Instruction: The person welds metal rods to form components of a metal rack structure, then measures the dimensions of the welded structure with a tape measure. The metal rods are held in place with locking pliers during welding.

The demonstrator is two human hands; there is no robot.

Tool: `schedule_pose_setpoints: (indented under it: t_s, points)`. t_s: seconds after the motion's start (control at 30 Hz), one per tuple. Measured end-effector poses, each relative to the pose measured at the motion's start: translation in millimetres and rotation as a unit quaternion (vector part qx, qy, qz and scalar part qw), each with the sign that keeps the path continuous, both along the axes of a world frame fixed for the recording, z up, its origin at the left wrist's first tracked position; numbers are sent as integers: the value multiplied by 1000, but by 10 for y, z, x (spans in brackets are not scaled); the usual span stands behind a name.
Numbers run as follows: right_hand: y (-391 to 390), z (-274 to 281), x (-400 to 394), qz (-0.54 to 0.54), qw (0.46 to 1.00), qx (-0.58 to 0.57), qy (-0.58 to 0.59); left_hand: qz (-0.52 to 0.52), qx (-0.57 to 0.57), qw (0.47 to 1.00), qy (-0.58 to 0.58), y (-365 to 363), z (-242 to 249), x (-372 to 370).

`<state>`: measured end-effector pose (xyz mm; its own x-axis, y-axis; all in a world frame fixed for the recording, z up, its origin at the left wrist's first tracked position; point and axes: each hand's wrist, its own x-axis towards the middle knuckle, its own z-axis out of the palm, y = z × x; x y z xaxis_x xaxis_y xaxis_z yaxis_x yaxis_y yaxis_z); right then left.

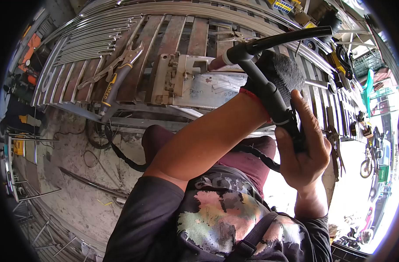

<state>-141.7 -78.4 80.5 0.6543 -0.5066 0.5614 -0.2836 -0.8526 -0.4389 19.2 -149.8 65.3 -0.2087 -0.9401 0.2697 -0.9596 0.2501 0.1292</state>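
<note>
My right hand [306, 153] is bare and wrapped round the lower handle of a black welding torch [267, 91], with one finger stretched along it. The torch head has a long black back cap pointing right and a pinkish nozzle [218, 63] pointing left. My left hand [283, 72], in a dark glove with a red cuff, lies behind the torch; its fingers are hidden. Near the nozzle, a metal jig [180, 78] with a notched block sits on a marked metal plate [208, 91], which bears handwriting.
Locking pliers [130, 56] and a yellow-and-grey tool [113, 89] lie on the slatted metal bench [162, 37], left of the jig. Thin shiny rods [92, 41] are lined up at the far left. A black cable [121, 155] hangs below the bench; another clamp [236, 37] lies behind.
</note>
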Motion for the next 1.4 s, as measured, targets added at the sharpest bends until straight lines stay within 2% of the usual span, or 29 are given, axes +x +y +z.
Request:
schedule_pose_setpoints:
  t_s: [0.1,0.3,0.57,0.67,0.73,0.77,0.87,1.4]
  points:
    - [-2,-7,2,-1,1000,2,1,22,-17,1000,5,215,105,-6]
    - [-3,-3,14,-2,1000,-4,0,32,-45,998,29,192,40,-48]
    - [-29,35,17,5,999,-22,26,56,-128,985,103,-145,-411,-119]
    - [-23,35,5,5,1000,-13,22,31,-71,994,71,-64,-259,-61]
    - [1,-16,-16,1,1000,13,1,3,-29,1000,3,-11,-82,-3]
    - [6,-28,-20,0,1000,25,-9,-13,-2,1000,15,-11,-35,24]
    - [-18,-33,-5,1,1000,-13,-4,2,-6,1000,12,-48,-66,-1]
    - [-59,50,21,15,999,-39,28,1,-5,1000,20,-56,-93,1]
